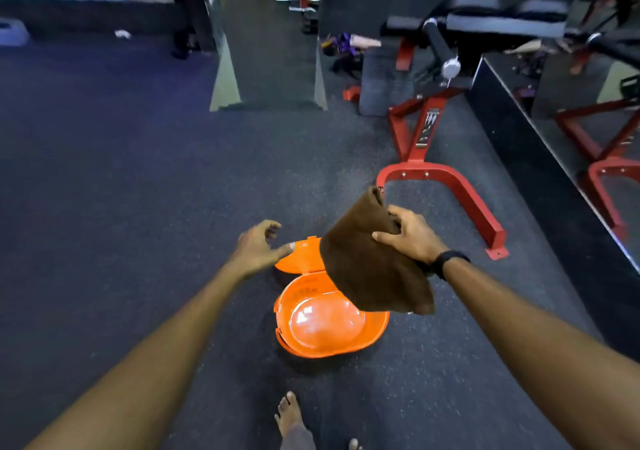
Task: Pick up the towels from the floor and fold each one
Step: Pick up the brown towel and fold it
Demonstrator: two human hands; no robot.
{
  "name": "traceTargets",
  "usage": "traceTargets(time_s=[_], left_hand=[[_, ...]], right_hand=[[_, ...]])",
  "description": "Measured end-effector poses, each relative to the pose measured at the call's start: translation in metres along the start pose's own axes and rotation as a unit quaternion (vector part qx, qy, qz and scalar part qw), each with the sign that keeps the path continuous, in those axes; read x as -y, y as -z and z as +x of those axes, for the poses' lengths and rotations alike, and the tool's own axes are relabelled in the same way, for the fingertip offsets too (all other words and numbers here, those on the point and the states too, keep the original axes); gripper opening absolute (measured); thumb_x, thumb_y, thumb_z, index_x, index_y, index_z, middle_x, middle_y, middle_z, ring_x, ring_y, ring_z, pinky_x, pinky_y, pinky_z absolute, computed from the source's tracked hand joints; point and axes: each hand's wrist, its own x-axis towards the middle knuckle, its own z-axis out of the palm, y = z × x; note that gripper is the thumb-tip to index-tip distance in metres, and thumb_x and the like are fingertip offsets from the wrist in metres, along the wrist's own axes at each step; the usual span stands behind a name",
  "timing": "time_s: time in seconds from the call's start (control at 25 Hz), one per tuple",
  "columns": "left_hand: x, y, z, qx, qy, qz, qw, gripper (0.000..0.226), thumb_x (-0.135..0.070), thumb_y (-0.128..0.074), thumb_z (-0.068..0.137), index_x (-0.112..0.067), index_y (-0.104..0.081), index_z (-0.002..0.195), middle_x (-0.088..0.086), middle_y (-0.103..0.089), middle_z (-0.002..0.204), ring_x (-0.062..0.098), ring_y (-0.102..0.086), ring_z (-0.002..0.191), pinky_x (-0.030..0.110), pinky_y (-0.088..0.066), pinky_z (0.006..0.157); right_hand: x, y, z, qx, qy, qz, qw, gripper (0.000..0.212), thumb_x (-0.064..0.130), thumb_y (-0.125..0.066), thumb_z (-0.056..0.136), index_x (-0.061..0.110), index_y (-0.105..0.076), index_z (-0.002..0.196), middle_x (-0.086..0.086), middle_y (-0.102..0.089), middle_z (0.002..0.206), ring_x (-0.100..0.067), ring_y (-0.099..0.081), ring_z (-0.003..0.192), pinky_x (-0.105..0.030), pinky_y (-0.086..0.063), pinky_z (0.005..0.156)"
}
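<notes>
While right hand (410, 236) grips brown towel (370, 262) above open orange container (329, 321) on floor (138, 207), left hand (258, 247) hangs loosely spread w/ nothing held, beside container lid (299, 257).

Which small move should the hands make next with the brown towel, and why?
Probably the left hand should take the hanging edge of the brown towel. The right hand alone grips it, bunched above the open orange container, while the left hand hovers beside it holding nothing, so folding likely needs both hands.
</notes>
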Motion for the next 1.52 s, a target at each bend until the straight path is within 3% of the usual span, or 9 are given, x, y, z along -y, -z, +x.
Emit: traceTargets(time_s=[0.2,0.36,0.44,0.56,0.8,0.92,1.08,1.2,1.52], left_hand=[[0.073,-0.06,0.06,0.061,0.004,0.05,0.997,0.058,-0.03,-0.076,0.079,-0.007,-0.054,0.128,0.013,-0.06,0.124,0.025,-0.06,0.109,0.034,-0.047,0.093],[0.136,-0.116,0.106,0.081,0.022,0.063,0.995,0.058,-0.031,-0.075,0.08,-0.008,-0.053,0.129,0.011,-0.058,0.127,0.023,-0.056,0.115,0.039,-0.046,0.099],[0.162,-0.144,0.125,0.092,0.032,0.068,0.993,0.057,-0.029,-0.075,0.08,-0.009,-0.053,0.129,0.009,-0.057,0.127,0.022,-0.055,0.116,0.039,-0.046,0.099],[0.187,-0.172,0.144,0.096,0.052,0.074,0.991,0.057,-0.029,-0.075,0.08,-0.01,-0.053,0.129,0.008,-0.058,0.125,0.022,-0.054,0.115,0.039,-0.046,0.099],[0.197,-0.19,0.156,0.099,0.071,0.077,0.99,0.055,-0.028,-0.074,0.081,-0.01,-0.053,0.128,0.009,-0.058,0.125,0.023,-0.055,0.115,0.041,-0.047,0.098],[0.172,-0.173,0.156,0.095,0.064,0.073,0.991,0.06,-0.03,-0.074,0.081,-0.009,-0.05,0.131,0.009,-0.055,0.13,0.022,-0.052,0.12,0.042,-0.045,0.102],[0.103,-0.122,0.152,0.051,0.034,0.061,0.996,0.066,-0.033,-0.075,0.079,-0.011,-0.047,0.135,0.011,-0.052,0.133,0.025,-0.051,0.122,0.042,-0.045,0.102],[0.037,-0.064,0.144,-0.008,-0.002,0.068,0.998,0.067,-0.036,-0.076,0.078,-0.012,-0.048,0.134,0.01,-0.053,0.133,0.023,-0.052,0.121,0.038,-0.045,0.101],[-0.154,0.142,0.055,-0.216,-0.066,0.052,0.973,0.068,-0.049,-0.076,0.074,-0.02,-0.051,0.131,0.003,-0.056,0.13,0.02,-0.054,0.118,0.034,-0.043,0.098]], right_hand=[[-0.097,-0.076,0.049,0.013,-0.099,-0.065,0.993,0.035,0.021,-0.067,0.084,0.017,-0.054,0.117,-0.012,-0.064,0.107,-0.031,-0.057,0.105,-0.035,-0.046,0.085],[-0.158,-0.153,0.092,0.058,-0.102,-0.063,0.991,0.032,0.019,-0.068,0.082,0.016,-0.056,0.111,-0.011,-0.067,0.103,-0.031,-0.062,0.098,-0.037,-0.049,0.078],[-0.187,-0.184,0.109,0.077,-0.109,-0.029,0.991,0.036,0.02,-0.07,0.082,0.016,-0.058,0.115,-0.006,-0.068,0.103,-0.026,-0.063,0.096,-0.036,-0.05,0.083],[-0.224,-0.207,0.128,0.089,-0.126,-0.014,0.988,0.045,0.019,-0.073,0.082,0.014,-0.055,0.123,-0.005,-0.065,0.108,-0.022,-0.061,0.096,-0.036,-0.05,0.089],[-0.245,-0.205,0.153,0.056,-0.117,-0.061,0.99,0.051,0.018,-0.068,0.086,0.012,-0.047,0.133,-0.011,-0.056,0.132,-0.029,-0.054,0.118,-0.041,-0.046,0.096],[-0.221,-0.183,0.153,0.063,-0.072,-0.06,0.994,0.049,0.021,-0.068,0.087,0.012,-0.048,0.131,-0.009,-0.056,0.132,-0.027,-0.054,0.119,-0.038,-0.046,0.096],[-0.153,-0.122,0.162,0.047,-0.013,-0.064,0.997,0.061,0.037,-0.071,0.082,0.019,-0.046,0.134,-0.007,-0.052,0.135,-0.024,-0.05,0.124,-0.042,-0.046,0.1],[-0.08,-0.053,0.173,0.034,0.014,-0.032,0.999,0.066,0.044,-0.071,0.08,0.023,-0.044,0.136,-0.006,-0.047,0.141,-0.023,-0.047,0.127,-0.043,-0.043,0.103],[0.141,0.169,0.141,-0.029,0.138,-0.005,0.99,0.075,0.05,-0.072,0.078,0.016,-0.043,0.14,-0.006,-0.046,0.143,-0.019,-0.045,0.131,-0.026,-0.034,0.105]])
